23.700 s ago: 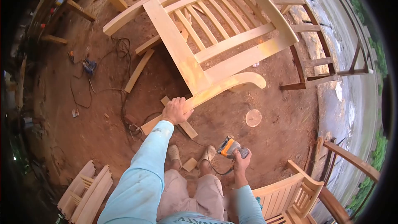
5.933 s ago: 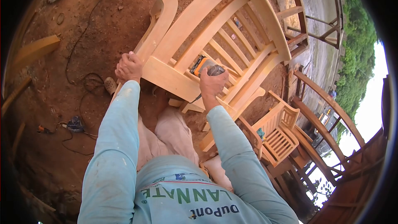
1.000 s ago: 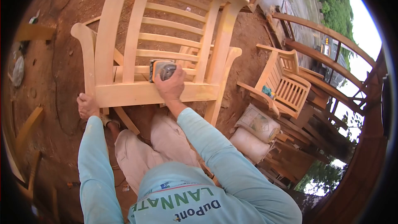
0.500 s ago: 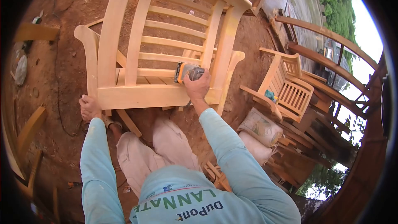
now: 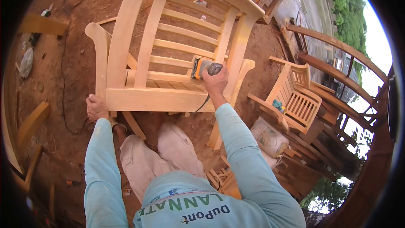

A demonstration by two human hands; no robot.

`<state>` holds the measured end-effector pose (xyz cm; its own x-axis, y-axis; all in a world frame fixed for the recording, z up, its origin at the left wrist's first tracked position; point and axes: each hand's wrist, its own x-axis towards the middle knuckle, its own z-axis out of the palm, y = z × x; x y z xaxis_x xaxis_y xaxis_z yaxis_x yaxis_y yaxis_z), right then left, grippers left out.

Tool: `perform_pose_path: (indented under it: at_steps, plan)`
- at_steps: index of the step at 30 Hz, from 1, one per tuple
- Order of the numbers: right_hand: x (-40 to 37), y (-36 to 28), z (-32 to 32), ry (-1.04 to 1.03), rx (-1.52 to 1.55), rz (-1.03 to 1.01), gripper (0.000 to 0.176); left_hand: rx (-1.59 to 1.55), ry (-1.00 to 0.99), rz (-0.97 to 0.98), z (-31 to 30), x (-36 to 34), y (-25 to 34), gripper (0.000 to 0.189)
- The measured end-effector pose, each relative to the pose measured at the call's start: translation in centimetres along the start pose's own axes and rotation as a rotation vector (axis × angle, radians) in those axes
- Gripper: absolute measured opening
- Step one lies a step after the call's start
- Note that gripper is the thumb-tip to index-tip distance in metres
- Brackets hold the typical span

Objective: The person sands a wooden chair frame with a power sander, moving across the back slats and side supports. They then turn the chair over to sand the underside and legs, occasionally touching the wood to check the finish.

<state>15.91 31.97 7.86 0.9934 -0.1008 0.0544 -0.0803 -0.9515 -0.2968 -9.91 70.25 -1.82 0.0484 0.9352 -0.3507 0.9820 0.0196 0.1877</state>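
A pale, unpainted wooden chair point(image 5: 162, 100) with a slatted back stands before me, its back toward me. My right hand point(image 5: 216, 82) is closed over the dark top of an orange-and-black power sander point(image 5: 203, 68). The sander sits tilted at the lower part of the slatted back, near the right-hand upright. From it, a dark cord hangs down across the bottom rail. At the chair's lower left corner, my left hand point(image 5: 96, 107) has its fingers curled against the wood of the rear leg.
Another slatted wooden chair point(image 5: 291, 95) lies to the right, with a teal tool point(image 5: 277, 104) on it. Filled sacks point(image 5: 268, 137) and stacked boards are beside it. Curved wooden pieces point(image 5: 33, 122) stand at the left, and a cable point(image 5: 64, 80) runs over the dirt ground.
The sander and my right hand have moved a little right and up along the chair back. My left hand stays at the lower left corner. The whole view has shifted slightly.
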Motion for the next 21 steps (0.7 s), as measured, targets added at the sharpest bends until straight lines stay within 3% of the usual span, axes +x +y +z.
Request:
perform_pose_path:
  at_steps: [11, 21]
  plan:
    - [0.8, -1.5, 0.5, -0.018, -0.012, -0.042, 0.08, -0.06, 0.009, 0.038, -0.6, -0.6, 0.4, 0.054]
    - [-2.8, -9.9, 2.4, -0.098, -0.07, -0.008, 0.088, -0.108, 0.02, 0.064, -0.6, -0.5, 0.4, 0.05]
